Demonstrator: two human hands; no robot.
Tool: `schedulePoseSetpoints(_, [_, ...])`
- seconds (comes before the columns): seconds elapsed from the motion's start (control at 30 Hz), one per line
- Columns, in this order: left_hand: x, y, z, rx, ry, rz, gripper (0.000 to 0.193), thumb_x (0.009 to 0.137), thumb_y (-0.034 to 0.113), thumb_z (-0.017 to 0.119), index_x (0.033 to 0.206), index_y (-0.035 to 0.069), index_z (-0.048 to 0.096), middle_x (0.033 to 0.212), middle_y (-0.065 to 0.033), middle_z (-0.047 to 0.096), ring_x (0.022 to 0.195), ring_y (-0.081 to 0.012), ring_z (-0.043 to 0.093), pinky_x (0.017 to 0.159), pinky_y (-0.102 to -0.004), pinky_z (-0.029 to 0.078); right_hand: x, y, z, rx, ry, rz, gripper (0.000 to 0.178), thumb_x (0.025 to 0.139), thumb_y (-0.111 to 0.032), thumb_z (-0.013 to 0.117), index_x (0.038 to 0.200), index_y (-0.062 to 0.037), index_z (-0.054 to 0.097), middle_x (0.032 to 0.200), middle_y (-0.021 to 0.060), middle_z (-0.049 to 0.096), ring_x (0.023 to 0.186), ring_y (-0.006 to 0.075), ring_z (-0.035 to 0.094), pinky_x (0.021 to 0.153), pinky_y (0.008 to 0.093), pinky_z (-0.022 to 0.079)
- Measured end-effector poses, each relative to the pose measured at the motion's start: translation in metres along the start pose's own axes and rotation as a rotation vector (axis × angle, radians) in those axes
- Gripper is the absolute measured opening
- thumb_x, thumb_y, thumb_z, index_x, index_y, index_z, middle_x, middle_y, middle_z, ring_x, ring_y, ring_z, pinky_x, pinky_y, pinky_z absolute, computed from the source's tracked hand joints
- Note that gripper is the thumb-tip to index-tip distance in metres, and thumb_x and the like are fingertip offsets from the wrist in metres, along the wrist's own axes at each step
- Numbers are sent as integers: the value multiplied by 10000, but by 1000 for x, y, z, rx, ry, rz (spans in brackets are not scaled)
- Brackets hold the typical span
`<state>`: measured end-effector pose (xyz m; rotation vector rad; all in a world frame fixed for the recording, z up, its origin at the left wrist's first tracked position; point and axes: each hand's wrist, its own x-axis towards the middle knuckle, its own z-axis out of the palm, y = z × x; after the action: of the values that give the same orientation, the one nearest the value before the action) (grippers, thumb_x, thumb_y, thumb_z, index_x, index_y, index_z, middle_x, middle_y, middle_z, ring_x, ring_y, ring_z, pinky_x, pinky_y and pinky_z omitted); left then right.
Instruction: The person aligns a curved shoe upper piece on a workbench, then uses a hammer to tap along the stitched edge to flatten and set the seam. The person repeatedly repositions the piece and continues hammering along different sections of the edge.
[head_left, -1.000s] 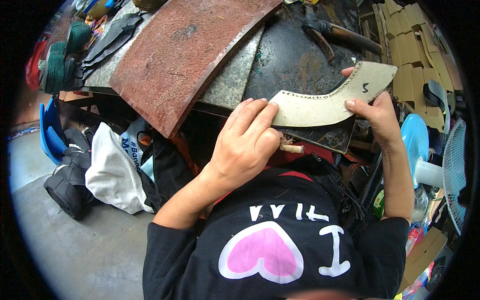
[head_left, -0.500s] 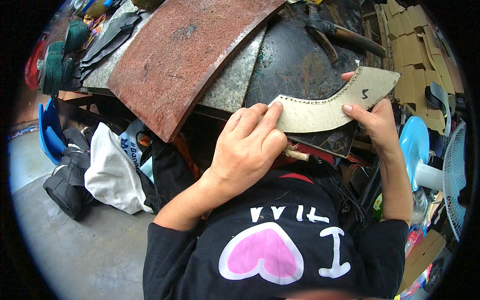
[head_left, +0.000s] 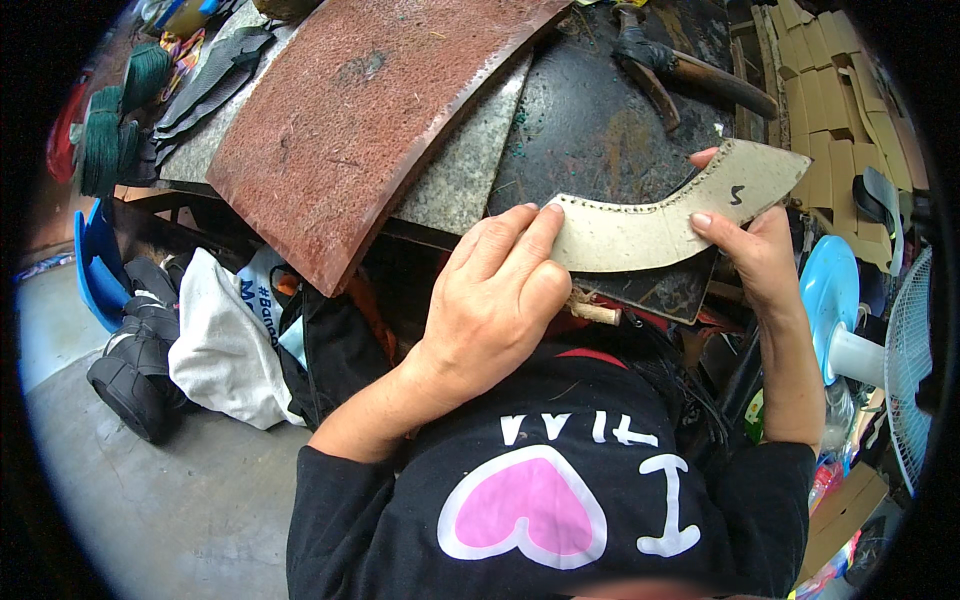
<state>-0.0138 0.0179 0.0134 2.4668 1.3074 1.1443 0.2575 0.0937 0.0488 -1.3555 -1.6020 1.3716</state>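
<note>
Between my two hands I hold a curved, off-white, stiff flat piece, like a shoe pattern, with a row of small holes along its concave far edge and a handwritten mark near its right end. My left hand grips its left end with the fingertips; the thumb is mostly hidden. On the right, my right hand pinches the piece, thumb on the face and fingers behind, one fingertip showing past the far edge. The piece is raised over the near edge of a dark, worn worktable.
A large red-brown rough sheet covers the table's left part. A hammer with a wooden handle lies at the back right. Cut cardboard and a blue-and-white fan stand to the right. Black sandals and a white cloth are at left.
The view has shifted slightly, and the curved piece sits a little lower and further right in it. Both hands keep the same hold.
</note>
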Motion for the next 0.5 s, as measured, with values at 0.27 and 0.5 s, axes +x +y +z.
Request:
schedulePoseSetpoints(0.27, [-2,-1,0,15,7,12,216,708,100,654,834,14,501,1180,-254,634,1049,-371,630,896,-450,528,-1,-1,0,35,-3,33,586,790,-96,755,1340,-24,566,1160,67,662,1039,154,638,947,303,496])
schedulePoseSetpoints(0.5, [1,4,-3,48,-33,-15,221,724,107,662,857,20,509,1176,-233,636,1053,-359,624,879,-442,530,-8,-19,2,29,-177,36,874,637,-155,893,1405,22,515,1353,134,610,1159,201,624,1033,332,469])
